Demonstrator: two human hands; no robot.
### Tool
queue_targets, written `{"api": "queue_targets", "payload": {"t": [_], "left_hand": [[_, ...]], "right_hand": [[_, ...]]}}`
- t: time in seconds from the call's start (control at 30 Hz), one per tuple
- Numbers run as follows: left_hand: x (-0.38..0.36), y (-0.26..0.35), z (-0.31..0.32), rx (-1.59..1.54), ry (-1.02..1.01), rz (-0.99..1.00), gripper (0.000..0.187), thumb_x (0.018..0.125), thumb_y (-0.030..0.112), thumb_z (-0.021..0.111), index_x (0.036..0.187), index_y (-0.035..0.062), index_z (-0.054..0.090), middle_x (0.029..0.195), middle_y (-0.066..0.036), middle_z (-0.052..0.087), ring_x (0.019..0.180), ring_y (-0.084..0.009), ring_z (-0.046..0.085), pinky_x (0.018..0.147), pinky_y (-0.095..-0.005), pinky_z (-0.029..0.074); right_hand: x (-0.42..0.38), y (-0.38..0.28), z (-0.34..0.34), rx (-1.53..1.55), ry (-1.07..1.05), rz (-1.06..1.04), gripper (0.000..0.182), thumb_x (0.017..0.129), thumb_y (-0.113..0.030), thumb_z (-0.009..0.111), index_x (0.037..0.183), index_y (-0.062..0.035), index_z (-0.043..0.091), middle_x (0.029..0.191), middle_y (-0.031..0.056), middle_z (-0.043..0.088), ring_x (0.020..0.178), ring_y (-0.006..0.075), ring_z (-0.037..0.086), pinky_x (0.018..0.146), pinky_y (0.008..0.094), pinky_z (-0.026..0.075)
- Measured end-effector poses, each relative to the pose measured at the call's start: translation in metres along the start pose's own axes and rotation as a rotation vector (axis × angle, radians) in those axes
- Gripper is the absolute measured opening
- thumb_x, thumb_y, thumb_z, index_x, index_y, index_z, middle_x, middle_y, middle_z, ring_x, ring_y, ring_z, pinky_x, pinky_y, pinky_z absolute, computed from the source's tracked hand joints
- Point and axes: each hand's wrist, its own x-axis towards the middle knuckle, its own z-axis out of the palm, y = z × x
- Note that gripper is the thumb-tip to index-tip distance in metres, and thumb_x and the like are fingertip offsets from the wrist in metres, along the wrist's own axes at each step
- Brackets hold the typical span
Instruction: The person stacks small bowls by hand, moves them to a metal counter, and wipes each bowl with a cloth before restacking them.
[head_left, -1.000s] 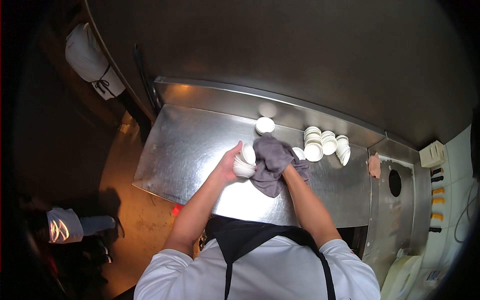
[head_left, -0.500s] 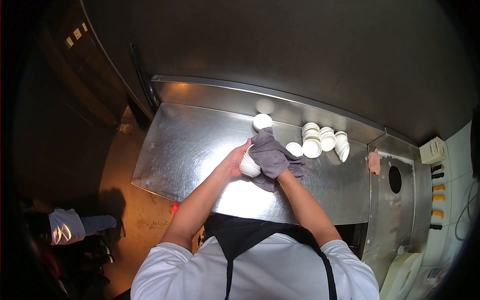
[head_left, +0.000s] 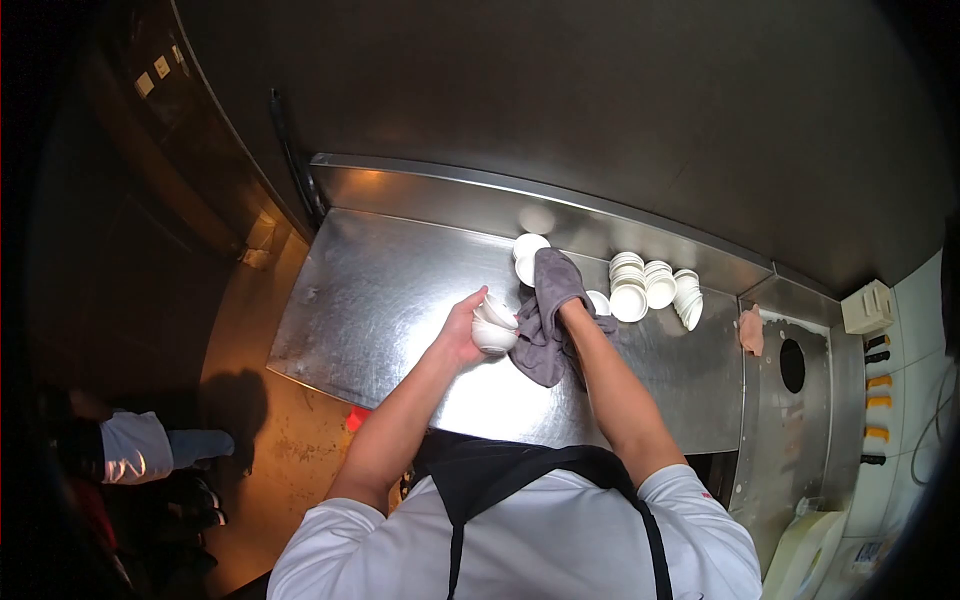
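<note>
My left hand (head_left: pixel 466 330) is wrapped round a small stack of white bowls (head_left: pixel 494 335), held above the steel table (head_left: pixel 350 300). My right hand (head_left: pixel 560 285) is mostly covered by a grey cloth (head_left: pixel 541 350), which hangs down beside the bowls; its fingers are hidden. Just past the cloth, white bowls (head_left: pixel 530 246) stand near the table's back edge, touching the cloth or close to it. Another white bowl (head_left: pixel 599 302) shows partly behind my right wrist.
Stacks of white bowls (head_left: pixel 629 300) lie towards the back right. Farther right are a pink cloth (head_left: pixel 751 330), a steel counter with a dark round hole (head_left: pixel 791 365), and knives (head_left: pixel 878 402) on the wall. At the lower left is another person (head_left: pixel 135 447).
My right hand has moved up and away from the held bowls with the grey cloth, towards the bowls at the back. The held stack shows fewer bowls, and another bowl shows at the back.
</note>
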Motion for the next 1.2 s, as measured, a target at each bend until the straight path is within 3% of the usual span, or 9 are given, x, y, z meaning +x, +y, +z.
{"api": "queue_targets", "payload": {"t": [0.1,0.3,0.37,0.5,0.53,0.67,0.8,0.9,1.2], "left_hand": [[-0.008,0.003,0.0,-0.046,-0.024,0.034,0.058,0.092,0.052,0.046,0.116,-0.0001,0.055,0.102,-0.025,0.062,0.088,-0.0386,0.064,0.081,-0.0521,0.053],[-0.019,0.002,0.007,-0.176,-0.02,0.044,0.054,0.095,0.048,0.046,0.114,-0.0015,0.054,0.1,-0.021,0.062,0.087,-0.0375,0.063,0.077,-0.0488,0.054],[-0.006,0.006,-0.01,-0.082,-0.119,0.014,0.058,0.095,0.052,0.045,0.119,0.0008,0.054,0.107,-0.019,0.062,0.093,-0.0366,0.063,0.082,-0.0501,0.053],[0.009,0.003,-0.013,0.107,-0.17,-0.018,0.065,0.095,0.058,0.042,0.126,0.0018,0.052,0.118,-0.018,0.061,0.107,-0.0332,0.061,0.093,-0.0491,0.05],[-0.002,0.0,0.014,0.137,-0.18,-0.009,0.069,0.094,0.06,0.039,0.13,0.0019,0.05,0.123,-0.017,0.06,0.115,-0.0285,0.059,0.099,-0.0459,0.047],[0.003,-0.005,0.024,0.151,-0.185,-0.075,0.069,0.095,0.06,0.038,0.13,0.0022,0.05,0.126,-0.016,0.059,0.115,-0.0268,0.059,0.101,-0.0435,0.046],[0.009,-0.003,0.013,0.141,-0.225,-0.02,0.061,0.096,0.054,0.043,0.127,0.0027,0.054,0.122,-0.015,0.062,0.112,-0.0266,0.061,0.099,-0.0427,0.048],[0.006,0.001,0.016,0.145,-0.215,-0.077,0.056,0.096,0.051,0.046,0.124,0.0033,0.056,0.118,-0.014,0.064,0.108,-0.027,0.063,0.096,-0.0424,0.05],[0.001,-0.006,0.008,-0.023,0.127,-0.053,0.059,0.092,0.053,0.047,0.109,-0.0028,0.056,0.109,-0.026,0.063,0.098,-0.0381,0.063,0.087,-0.0528,0.051]], "right_hand": [[0.009,-0.005,-0.019,-0.051,-0.24,-0.03,0.029,0.087,-0.022,0.049,0.095,0.0,0.066,0.1,0.0241,0.065,0.094,0.0379,0.063,0.082,0.0448,0.049],[-0.006,-0.041,-0.057,-0.02,-0.168,0.164,0.018,0.081,-0.016,0.055,0.083,-0.0026,0.067,0.087,0.0224,0.065,0.084,0.0367,0.064,0.073,0.0415,0.051],[-0.019,-0.048,-0.057,0.328,-0.135,0.246,0.017,0.079,-0.017,0.057,0.082,-0.0025,0.066,0.083,0.02,0.065,0.08,0.0348,0.064,0.07,0.0421,0.05],[-0.019,-0.101,-0.124,-0.389,-0.33,-0.516,0.018,0.079,-0.018,0.056,0.08,-0.0027,0.064,0.079,0.0159,0.063,0.075,0.0317,0.062,0.066,0.0427,0.048],[-0.026,-0.098,-0.111,0.243,-0.146,-0.448,0.02,0.08,-0.019,0.053,0.079,-0.0033,0.065,0.081,0.0155,0.064,0.076,0.031,0.062,0.068,0.0423,0.048],[-0.025,-0.101,-0.114,-0.149,-0.326,-0.188,0.023,0.081,-0.02,0.052,0.085,-0.0014,0.065,0.086,0.0155,0.064,0.08,0.0305,0.062,0.069,0.0426,0.049],[-0.033,-0.092,-0.113,0.085,-0.041,-0.07,0.021,0.081,-0.02,0.053,0.086,-0.0021,0.063,0.089,0.0183,0.064,0.081,0.0327,0.063,0.072,0.0434,0.05],[-0.024,-0.102,-0.116,0.391,-0.239,0.127,0.03,0.083,-0.021,0.056,0.105,-0.0025,0.058,0.091,0.0239,0.061,0.087,0.0381,0.061,0.079,0.0445,0.048],[-0.019,-0.047,-0.062,-0.006,0.014,0.167,0.018,0.081,-0.015,0.054,0.088,0.0012,0.059,0.086,0.0233,0.062,0.083,0.0387,0.062,0.074,0.0465,0.048]]}}
